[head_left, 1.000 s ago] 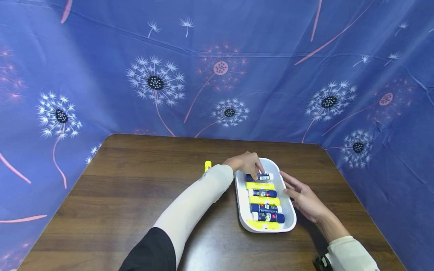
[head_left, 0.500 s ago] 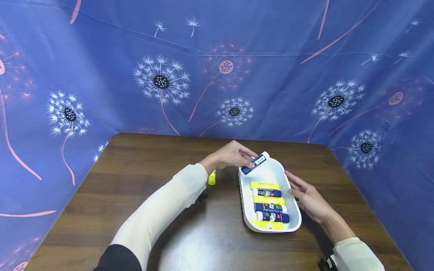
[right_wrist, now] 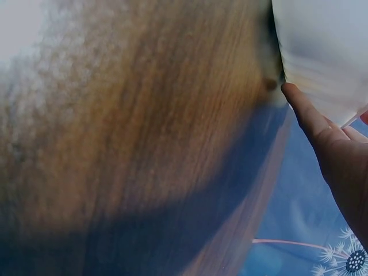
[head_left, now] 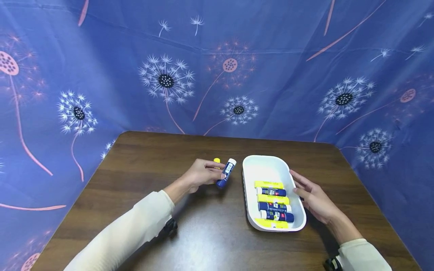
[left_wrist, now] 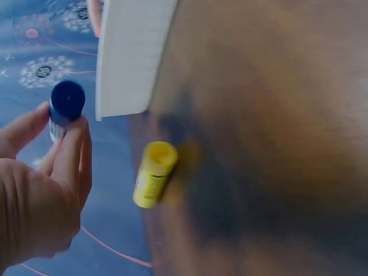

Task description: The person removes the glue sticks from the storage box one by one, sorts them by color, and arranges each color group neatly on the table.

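The left hand [head_left: 203, 174] pinches a blue glue stick [head_left: 226, 172], half hiding a yellow stick [head_left: 216, 160] at its 11 o'clock; the right hand [head_left: 313, 195], fingers straight, touches the tray [head_left: 268, 165].

Yellow glue stick [head_left: 216, 161] crowds the gap beside white tray [head_left: 249, 195]

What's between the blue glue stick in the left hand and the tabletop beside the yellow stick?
Nothing visible. The left hand pinches the blue glue stick over bare wood left of the white tray. The yellow glue stick lies close beside it, so it crowds the spot but does not cover it.
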Demonstrator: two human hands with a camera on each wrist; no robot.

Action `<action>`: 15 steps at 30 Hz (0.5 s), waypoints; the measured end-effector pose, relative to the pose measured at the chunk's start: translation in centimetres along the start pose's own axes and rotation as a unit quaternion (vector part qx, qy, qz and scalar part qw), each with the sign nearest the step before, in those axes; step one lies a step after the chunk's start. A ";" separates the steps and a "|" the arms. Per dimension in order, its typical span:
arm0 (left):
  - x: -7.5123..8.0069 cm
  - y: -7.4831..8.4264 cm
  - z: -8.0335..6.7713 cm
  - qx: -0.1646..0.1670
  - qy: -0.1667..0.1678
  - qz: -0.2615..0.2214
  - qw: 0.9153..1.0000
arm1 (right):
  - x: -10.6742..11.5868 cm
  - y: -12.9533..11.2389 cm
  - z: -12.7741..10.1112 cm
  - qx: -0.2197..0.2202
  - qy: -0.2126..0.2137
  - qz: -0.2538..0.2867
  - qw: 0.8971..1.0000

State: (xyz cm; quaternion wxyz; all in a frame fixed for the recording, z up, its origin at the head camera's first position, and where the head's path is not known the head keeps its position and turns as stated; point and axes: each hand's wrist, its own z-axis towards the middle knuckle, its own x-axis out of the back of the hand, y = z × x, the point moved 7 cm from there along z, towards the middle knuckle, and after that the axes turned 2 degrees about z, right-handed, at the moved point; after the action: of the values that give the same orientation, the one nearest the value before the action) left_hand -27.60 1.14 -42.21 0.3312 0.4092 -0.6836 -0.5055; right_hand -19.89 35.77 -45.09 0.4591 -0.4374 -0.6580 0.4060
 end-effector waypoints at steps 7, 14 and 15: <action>1.8 -4.1 -3.1 0.012 0.084 -0.050 0.995 | -0.2 0.0 0.1 -0.003 -0.005 -0.003 1.000; 1.2 -6.4 -5.3 0.007 0.108 -0.064 0.992 | -0.1 -0.1 0.2 0.001 -0.013 -0.013 1.000; 1.0 -6.5 -5.5 0.006 0.107 -0.068 0.992 | -0.1 -0.1 0.3 0.002 -0.014 -0.014 1.000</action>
State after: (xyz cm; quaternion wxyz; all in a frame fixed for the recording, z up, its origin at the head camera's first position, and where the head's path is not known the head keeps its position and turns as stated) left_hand -21.81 -3.12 -46.98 0.3652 0.5084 -0.6175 -0.4762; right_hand -20.15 35.58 -45.11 0.4562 -0.4218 -0.6694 0.4073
